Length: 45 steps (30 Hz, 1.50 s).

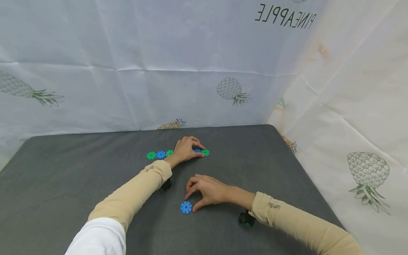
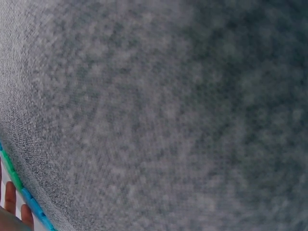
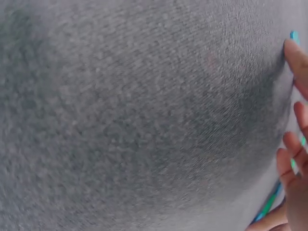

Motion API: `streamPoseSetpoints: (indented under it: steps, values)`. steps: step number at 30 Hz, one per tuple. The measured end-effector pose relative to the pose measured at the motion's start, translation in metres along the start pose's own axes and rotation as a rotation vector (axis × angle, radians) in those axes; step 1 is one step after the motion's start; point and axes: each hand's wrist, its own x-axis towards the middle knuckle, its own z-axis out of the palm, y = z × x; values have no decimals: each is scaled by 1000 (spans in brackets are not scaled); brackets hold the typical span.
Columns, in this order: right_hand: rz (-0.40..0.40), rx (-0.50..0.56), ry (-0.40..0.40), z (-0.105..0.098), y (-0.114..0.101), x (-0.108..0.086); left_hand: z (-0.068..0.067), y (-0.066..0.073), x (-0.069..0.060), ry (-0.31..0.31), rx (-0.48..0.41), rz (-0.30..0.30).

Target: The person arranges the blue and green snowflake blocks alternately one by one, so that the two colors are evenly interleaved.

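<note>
In the head view, a row of flat, notched plastic discs in green and blue lies across the far part of the table. My left hand (image 1: pixel 186 149) is over the row and hides its middle. Its thumb and forefinger pinch the edges of the green disc (image 1: pixel 207 152) at the right end, with a blue disc (image 1: pixel 197 150) partly visible between them. Nearer to me, a single blue disc (image 1: pixel 186 207) lies flat. Beside it is my right hand (image 1: pixel 208 191), thumb and forefinger spread apart, the thumb tip close to the disc's right edge.
The row's left end shows a green disc (image 1: pixel 151 155), a blue disc (image 1: pixel 160 154) and another green disc (image 1: pixel 169 152). Dark grey cloth covers the table (image 1: pixel 79 177). A white curtain (image 1: pixel 178 95) printed with pineapples hangs behind and to the right.
</note>
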Motion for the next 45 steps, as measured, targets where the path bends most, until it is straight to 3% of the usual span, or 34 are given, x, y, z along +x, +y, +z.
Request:
streamPoseSetpoints:
  steps: [11, 21, 32, 45]
  values:
    - [122, -128, 44, 1, -15, -1, -3, 1, -2, -5, -16, -16]
    - [162, 153, 123, 10, -9, -7, -1, -1, 0, -7, -18, -16]
    - [153, 213, 93, 13, -3, -6, 0, -3, -1, 7, -20, 14]
    - [7, 166, 41, 12, 8, -2, 0, -3, -1, 21, -36, 44]
